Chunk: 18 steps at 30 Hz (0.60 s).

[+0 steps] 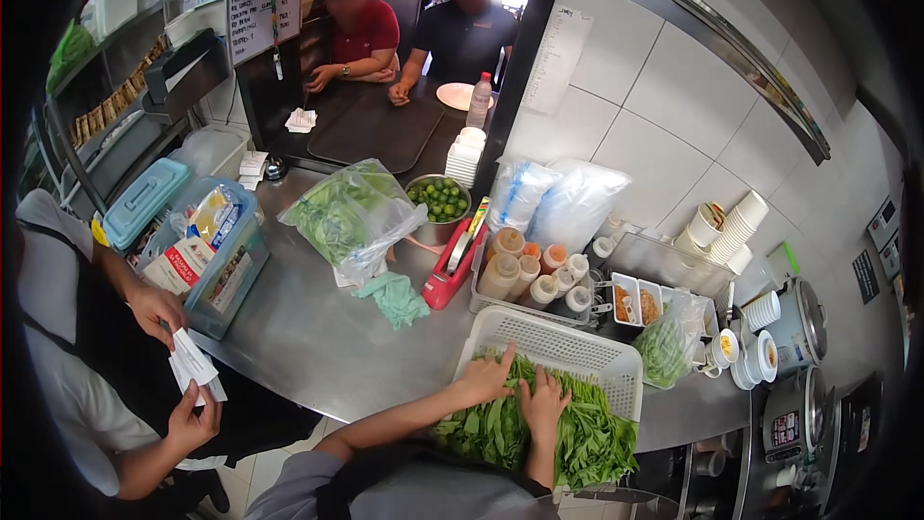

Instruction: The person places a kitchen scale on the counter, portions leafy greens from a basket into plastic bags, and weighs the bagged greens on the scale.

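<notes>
A white perforated plastic basket (563,336) sits at the counter's front edge, heaped with long-stemmed leafy greens (592,440). My left hand (491,380) rests on the greens near the basket's middle, its index finger stretched out. Close beside it, my right hand (543,399) lies on the stems with its fingers spread. Neither hand visibly grips a bunch, though the fingertips partly sink among the leaves.
Left, a co-worker's hands (189,404) hold paper slips. Around the steel counter (310,354) stand a red tape dispenser (453,260), a green cloth (393,300), bagged greens (346,213), a bowl of limes (438,201), and squeeze bottles (499,274). Two people lean at the pass-through window (379,126).
</notes>
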Each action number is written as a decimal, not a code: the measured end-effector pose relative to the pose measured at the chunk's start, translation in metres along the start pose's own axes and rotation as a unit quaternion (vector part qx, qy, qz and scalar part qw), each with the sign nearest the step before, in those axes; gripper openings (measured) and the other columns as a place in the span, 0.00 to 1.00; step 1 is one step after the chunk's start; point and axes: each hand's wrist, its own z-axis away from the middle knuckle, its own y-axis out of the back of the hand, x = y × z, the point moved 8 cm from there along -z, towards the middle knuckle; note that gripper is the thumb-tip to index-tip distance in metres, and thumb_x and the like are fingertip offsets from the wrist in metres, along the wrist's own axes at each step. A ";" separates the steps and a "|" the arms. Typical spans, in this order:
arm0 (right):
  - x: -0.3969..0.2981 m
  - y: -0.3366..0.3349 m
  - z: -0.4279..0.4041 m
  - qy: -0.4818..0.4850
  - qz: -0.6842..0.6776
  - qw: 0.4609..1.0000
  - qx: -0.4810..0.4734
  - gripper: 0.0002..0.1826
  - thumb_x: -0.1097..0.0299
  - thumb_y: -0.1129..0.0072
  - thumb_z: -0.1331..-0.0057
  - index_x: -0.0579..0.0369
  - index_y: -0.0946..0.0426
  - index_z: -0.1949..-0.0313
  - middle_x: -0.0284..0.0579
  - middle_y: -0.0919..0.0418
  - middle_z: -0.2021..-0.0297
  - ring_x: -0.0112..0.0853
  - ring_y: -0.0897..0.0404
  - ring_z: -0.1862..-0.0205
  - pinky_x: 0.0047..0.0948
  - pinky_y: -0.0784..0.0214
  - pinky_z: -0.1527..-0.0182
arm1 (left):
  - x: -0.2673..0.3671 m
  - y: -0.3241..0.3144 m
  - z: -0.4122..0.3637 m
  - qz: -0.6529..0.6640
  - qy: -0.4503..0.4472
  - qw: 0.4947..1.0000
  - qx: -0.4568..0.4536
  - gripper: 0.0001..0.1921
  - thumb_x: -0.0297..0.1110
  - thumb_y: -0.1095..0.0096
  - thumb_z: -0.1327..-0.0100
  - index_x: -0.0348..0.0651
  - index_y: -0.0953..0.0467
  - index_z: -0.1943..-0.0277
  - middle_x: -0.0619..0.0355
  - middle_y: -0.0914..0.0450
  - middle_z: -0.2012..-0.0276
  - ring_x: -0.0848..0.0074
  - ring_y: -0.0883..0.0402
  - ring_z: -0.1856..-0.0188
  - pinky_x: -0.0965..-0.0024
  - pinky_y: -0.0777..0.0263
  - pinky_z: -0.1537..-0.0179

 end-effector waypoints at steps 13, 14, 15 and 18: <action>-0.023 0.032 0.014 0.048 -0.043 0.998 -0.002 0.23 0.55 0.49 0.37 0.52 0.31 0.46 0.46 0.32 0.46 0.42 0.38 0.41 0.61 0.63 0.38 | -0.024 -0.010 0.004 0.438 -0.002 0.885 0.158 0.51 0.34 0.32 0.50 0.40 0.65 0.32 0.36 0.37 0.47 0.53 0.35 0.44 0.62 0.38 0.46; -0.027 0.036 0.018 0.051 -0.042 0.998 -0.003 0.23 0.55 0.49 0.37 0.52 0.31 0.46 0.46 0.32 0.46 0.42 0.38 0.41 0.61 0.63 0.38 | -0.028 -0.021 0.002 0.514 0.018 0.850 0.110 0.48 0.34 0.33 0.49 0.39 0.60 0.32 0.39 0.36 0.47 0.57 0.34 0.45 0.64 0.37 0.47; -0.034 0.037 0.023 0.074 -0.031 0.997 -0.013 0.22 0.55 0.49 0.37 0.52 0.29 0.47 0.46 0.32 0.47 0.42 0.38 0.41 0.61 0.63 0.38 | -0.030 -0.031 0.000 0.585 0.038 0.808 0.062 0.45 0.33 0.33 0.48 0.37 0.56 0.33 0.42 0.35 0.47 0.62 0.33 0.46 0.66 0.37 0.48; -0.044 0.039 0.027 0.101 -0.017 0.995 -0.012 0.20 0.56 0.48 0.38 0.50 0.28 0.49 0.46 0.32 0.47 0.42 0.39 0.40 0.61 0.62 0.39 | -0.012 -0.027 0.000 0.661 0.013 0.747 -0.076 0.33 0.31 0.37 0.43 0.35 0.45 0.37 0.51 0.31 0.50 0.74 0.32 0.49 0.72 0.36 0.49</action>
